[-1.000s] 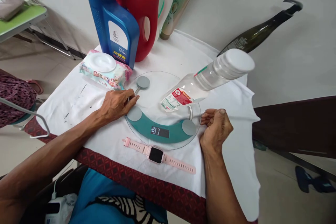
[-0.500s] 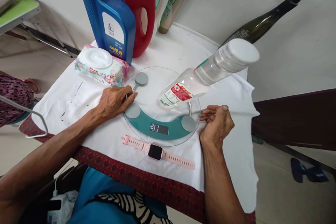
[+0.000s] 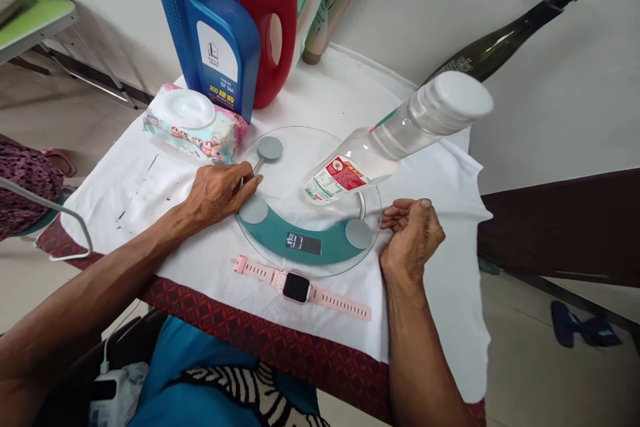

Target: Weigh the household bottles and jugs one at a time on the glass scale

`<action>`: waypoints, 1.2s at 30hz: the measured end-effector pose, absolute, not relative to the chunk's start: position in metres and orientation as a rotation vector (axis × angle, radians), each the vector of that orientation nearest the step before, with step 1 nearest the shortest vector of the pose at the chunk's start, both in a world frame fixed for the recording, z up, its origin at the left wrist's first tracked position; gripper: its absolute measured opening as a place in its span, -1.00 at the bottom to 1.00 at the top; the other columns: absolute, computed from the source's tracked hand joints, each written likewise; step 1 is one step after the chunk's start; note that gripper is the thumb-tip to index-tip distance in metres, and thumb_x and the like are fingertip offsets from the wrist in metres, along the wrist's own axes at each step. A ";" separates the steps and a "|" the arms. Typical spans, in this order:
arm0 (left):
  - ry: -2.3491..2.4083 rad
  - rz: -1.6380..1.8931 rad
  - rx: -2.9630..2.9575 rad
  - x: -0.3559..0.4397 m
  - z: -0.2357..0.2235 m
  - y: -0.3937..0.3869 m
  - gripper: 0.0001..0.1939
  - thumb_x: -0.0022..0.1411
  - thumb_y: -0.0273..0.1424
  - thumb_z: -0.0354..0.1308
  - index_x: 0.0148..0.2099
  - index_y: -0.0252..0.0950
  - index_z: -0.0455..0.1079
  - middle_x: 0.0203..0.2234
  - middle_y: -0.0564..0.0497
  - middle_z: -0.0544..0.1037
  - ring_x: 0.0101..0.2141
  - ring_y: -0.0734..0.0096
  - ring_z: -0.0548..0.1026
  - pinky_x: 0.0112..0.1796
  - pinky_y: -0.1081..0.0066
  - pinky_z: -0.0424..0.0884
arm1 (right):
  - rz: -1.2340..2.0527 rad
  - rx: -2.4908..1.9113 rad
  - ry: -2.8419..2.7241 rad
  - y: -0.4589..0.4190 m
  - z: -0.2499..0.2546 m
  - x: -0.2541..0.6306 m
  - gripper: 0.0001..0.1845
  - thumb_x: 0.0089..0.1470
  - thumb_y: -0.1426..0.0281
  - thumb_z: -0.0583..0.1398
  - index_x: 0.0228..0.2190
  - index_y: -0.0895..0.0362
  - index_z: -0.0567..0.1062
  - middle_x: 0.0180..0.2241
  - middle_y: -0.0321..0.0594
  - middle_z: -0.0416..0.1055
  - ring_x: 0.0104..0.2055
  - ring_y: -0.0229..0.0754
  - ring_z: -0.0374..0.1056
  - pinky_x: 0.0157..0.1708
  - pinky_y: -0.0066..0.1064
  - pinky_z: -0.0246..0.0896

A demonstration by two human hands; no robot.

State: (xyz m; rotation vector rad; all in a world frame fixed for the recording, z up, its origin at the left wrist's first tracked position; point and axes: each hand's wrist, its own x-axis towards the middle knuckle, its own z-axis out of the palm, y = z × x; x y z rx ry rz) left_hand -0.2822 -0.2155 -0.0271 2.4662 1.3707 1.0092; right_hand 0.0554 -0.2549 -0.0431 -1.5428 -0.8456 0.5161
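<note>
A round glass scale [image 3: 284,239] with a teal band and a small lit display lies on the white cloth. My left hand [image 3: 220,190] is closed at its left edge, thumb over the glass. My right hand [image 3: 413,237] rests beside the right rim, its fingers loosely bent toward the glass and its thumb apart; whether they touch the rim is hard to tell. On the scale stands a clear bottle [image 3: 345,170] with a white cap and a red-and-white label. In front of the scale, a pink smartwatch [image 3: 297,287] lies stretched out flat.
A wet wipes pack [image 3: 195,123] lies at the left. Behind it stand a blue oil jug [image 3: 220,47], a red jug [image 3: 260,27] and a green tube [image 3: 330,7]. A dark pump bottle [image 3: 485,47] is at the back right, near the wall. Slippers [image 3: 585,327] lie on the floor.
Both hands, the scale and the bottle stay in place. Only a very slight shift of the camera shows.
</note>
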 end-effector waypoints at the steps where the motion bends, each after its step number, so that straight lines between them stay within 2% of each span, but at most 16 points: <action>1: 1.372 1.014 2.468 -0.282 -0.027 -0.215 -0.64 0.50 -0.27 0.10 -0.39 -0.26 0.37 -0.65 0.15 0.35 -0.61 0.55 0.26 -0.53 0.45 0.13 | 0.517 -1.543 -0.846 -0.255 -0.043 0.055 -0.32 0.14 -0.31 0.18 -0.41 0.09 0.49 -0.54 -0.32 0.40 -0.55 -0.29 0.29 -0.53 -0.40 0.21; 10: 1.344 1.034 2.478 -0.283 -0.027 -0.216 -0.67 0.50 -0.30 0.12 -0.37 -0.27 0.38 -0.66 0.17 0.35 -0.63 0.57 0.24 -0.53 0.48 0.14 | 0.508 -1.539 -0.853 -0.257 -0.038 0.054 -0.37 0.16 -0.24 0.21 -0.38 0.10 0.49 -0.52 -0.32 0.40 -0.51 -0.27 0.32 -0.50 -0.40 0.24; 12: 1.356 1.026 2.474 -0.283 -0.026 -0.216 -0.67 0.51 -0.30 0.12 -0.37 -0.27 0.38 -0.66 0.17 0.36 -0.63 0.58 0.24 -0.54 0.49 0.14 | 0.497 -1.508 -0.900 -0.257 -0.025 0.051 -0.41 0.15 -0.21 0.25 -0.29 0.10 0.51 -0.41 -0.27 0.48 -0.38 -0.20 0.44 -0.38 -0.35 0.34; 14: 1.359 1.020 2.472 -0.282 -0.024 -0.216 -0.67 0.51 -0.30 0.12 -0.36 -0.27 0.37 -0.66 0.17 0.37 -0.65 0.58 0.24 -0.54 0.50 0.14 | 0.551 -1.445 -1.018 -0.255 -0.005 0.044 -0.40 0.09 -0.17 0.33 -0.12 0.07 0.52 -0.18 -0.18 0.57 -0.13 -0.08 0.53 -0.17 -0.23 0.44; 17: 1.334 1.033 2.492 -0.282 -0.020 -0.217 -0.67 0.52 -0.32 0.11 -0.36 -0.26 0.36 -0.66 0.19 0.38 -0.68 0.60 0.26 -0.56 0.51 0.13 | 0.726 -1.367 -1.289 -0.249 0.023 0.025 -0.20 -0.12 -0.06 0.50 0.07 -0.02 0.44 0.13 -0.11 0.52 0.18 0.07 0.47 0.12 -0.01 0.41; 20: 1.333 1.024 2.516 -0.282 -0.016 -0.217 -0.66 0.54 -0.30 0.08 -0.35 -0.25 0.36 -0.66 0.19 0.40 -0.69 0.59 0.31 -0.58 0.52 0.14 | 0.811 -1.417 -1.463 -0.240 0.037 0.001 -0.11 -0.23 0.04 0.57 0.08 -0.03 0.41 0.07 -0.12 0.56 0.10 0.09 0.51 0.12 0.05 0.44; 23: 1.305 1.047 2.538 -0.282 -0.013 -0.216 -0.65 0.56 -0.30 0.05 -0.34 -0.24 0.35 -0.65 0.19 0.42 -0.69 0.59 0.37 -0.59 0.52 0.17 | 0.730 -1.510 -1.449 -0.234 0.037 -0.015 -0.24 -0.17 0.04 0.54 0.00 0.00 0.44 -0.10 -0.17 0.62 -0.09 0.05 0.55 -0.05 0.01 0.50; 26: 1.267 1.071 2.536 -0.282 -0.012 -0.216 -0.66 0.57 -0.31 0.04 -0.34 -0.23 0.35 -0.64 0.20 0.43 -0.69 0.59 0.40 -0.59 0.52 0.20 | 0.685 -1.535 -1.410 -0.229 0.037 -0.016 -0.36 -0.12 0.09 0.52 -0.06 0.01 0.48 -0.20 -0.24 0.64 -0.19 0.01 0.55 -0.14 -0.07 0.50; 31: 1.300 1.060 2.527 -0.279 -0.015 -0.215 -0.66 0.57 -0.32 0.03 -0.33 -0.22 0.36 -0.64 0.21 0.40 -0.68 0.57 0.42 -0.58 0.50 0.23 | 0.545 -1.533 -1.265 -0.180 0.049 0.018 -0.37 -0.13 0.10 0.53 -0.06 0.03 0.53 -0.18 -0.25 0.63 -0.16 -0.05 0.55 -0.06 -0.15 0.48; 34: 1.329 1.075 2.506 -0.278 -0.020 -0.215 -0.63 0.59 -0.29 0.01 -0.35 -0.21 0.35 -0.64 0.20 0.41 -0.67 0.54 0.44 -0.58 0.47 0.24 | 0.354 -1.526 -1.209 -0.109 0.049 0.052 -0.29 -0.18 0.08 0.54 -0.04 0.06 0.49 -0.17 -0.22 0.61 -0.16 -0.05 0.52 -0.02 -0.13 0.44; 36: 1.342 1.066 2.479 -0.278 -0.023 -0.215 -0.63 0.59 -0.28 0.01 -0.34 -0.20 0.36 -0.64 0.20 0.41 -0.68 0.53 0.44 -0.59 0.47 0.24 | 0.255 -1.555 -1.138 -0.055 0.046 0.073 -0.30 -0.18 0.14 0.53 -0.04 0.09 0.45 -0.15 -0.17 0.59 -0.13 -0.02 0.51 0.03 -0.05 0.40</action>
